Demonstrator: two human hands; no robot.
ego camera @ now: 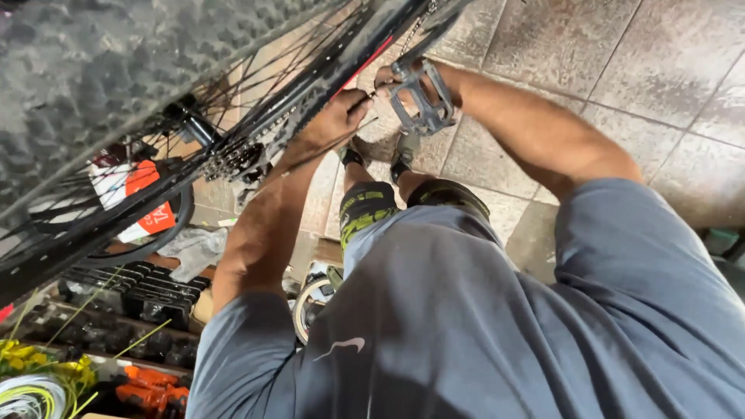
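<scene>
A bicycle hangs in front of me, its rear wheel point(116, 93) filling the upper left. My left hand point(335, 120) reaches up beside the wheel and its fingers are closed around the chain point(272, 130) near the black and red frame tube point(365, 64). The cassette point(231, 159) sits just left of that hand. My right hand point(388, 77) is curled on the grey metal pedal point(423, 97), which hides most of it. My knees and shoes show below, between my arms.
Tiled floor point(621, 62) spreads to the right. At lower left are black trays of parts point(151, 291), orange tools point(147, 388), a coil of yellow-green cable point(35, 392), a grey rag point(194, 250) and a white and orange box point(136, 198).
</scene>
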